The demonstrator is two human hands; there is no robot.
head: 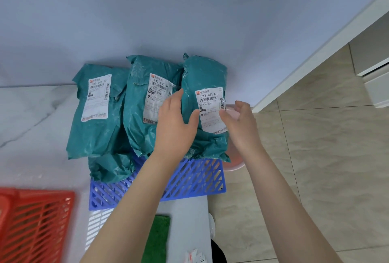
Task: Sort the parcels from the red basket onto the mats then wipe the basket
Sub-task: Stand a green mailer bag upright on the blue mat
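Three teal parcels stand side by side against the wall on the blue mat (189, 180): a left parcel (94, 115), a middle parcel (141, 119) and a right parcel (206, 73). A fourth teal parcel (109, 168) lies in front of them. My left hand (176, 125) clasps the right parcel's left edge, thumb on its front. My right hand (240, 121) touches that parcel's label with the thumb; its fingers hang loosely curled just off the right edge. The red basket (35, 220) sits at the bottom left; what I see of it holds no parcels.
A white mat (99, 222) lies beside the basket, below the blue one. A green cloth (157, 235) rests on the counter near me, with paper scraps (193, 256) beside it. A pink round thing (231, 165) shows under the right parcel. Tiled floor (305, 157) drops off to the right.
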